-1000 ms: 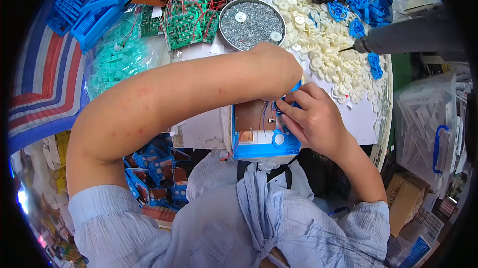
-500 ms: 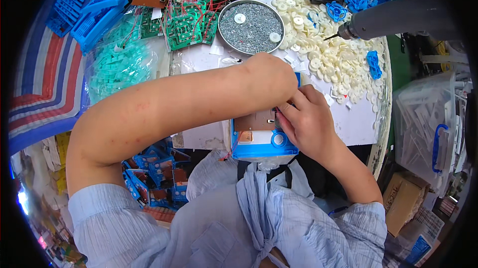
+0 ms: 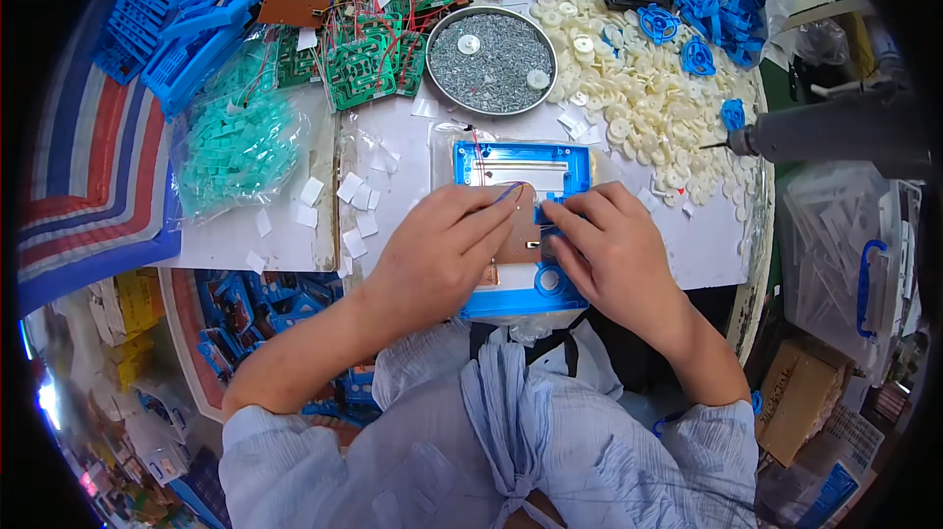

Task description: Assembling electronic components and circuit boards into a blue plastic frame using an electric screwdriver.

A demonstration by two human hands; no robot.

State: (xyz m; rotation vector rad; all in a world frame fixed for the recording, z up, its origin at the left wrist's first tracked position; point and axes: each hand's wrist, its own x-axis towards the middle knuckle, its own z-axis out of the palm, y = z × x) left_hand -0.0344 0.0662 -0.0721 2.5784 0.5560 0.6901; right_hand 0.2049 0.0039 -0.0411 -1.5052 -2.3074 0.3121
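Observation:
A blue plastic housing [image 3: 478, 307] lies hollow side up on the table's front edge, with a brown circuit board [image 3: 518, 242] inside it. My left hand [image 3: 442, 239] comes over its left side, fingers closed at the tips around a thin bluish wire [image 3: 511, 190]. My right hand [image 3: 621, 252] bends over the right wall, thumb and fingers drawn together at the board's edge. Whatever sits between those right fingertips is too small to make out. A red wire [image 3: 476, 141] sticks up at the housing's far left.
A round tray [image 3: 429, 62] of screws stands beyond the housing, beside green circuit boards [image 3: 361, 67] and heaped cream plastic discs [image 3: 638, 97]. To the right hangs an electric screwdriver [image 3: 825, 136]. Bagged turquoise pieces [image 3: 241, 146] lie left; blue housings [image 3: 221, 323] fill a bin below.
My left arm, stretched across the housing before, has drawn back down and left, uncovering the housing. The screwdriver has shifted lower and to the right. My right hand stays at the housing.

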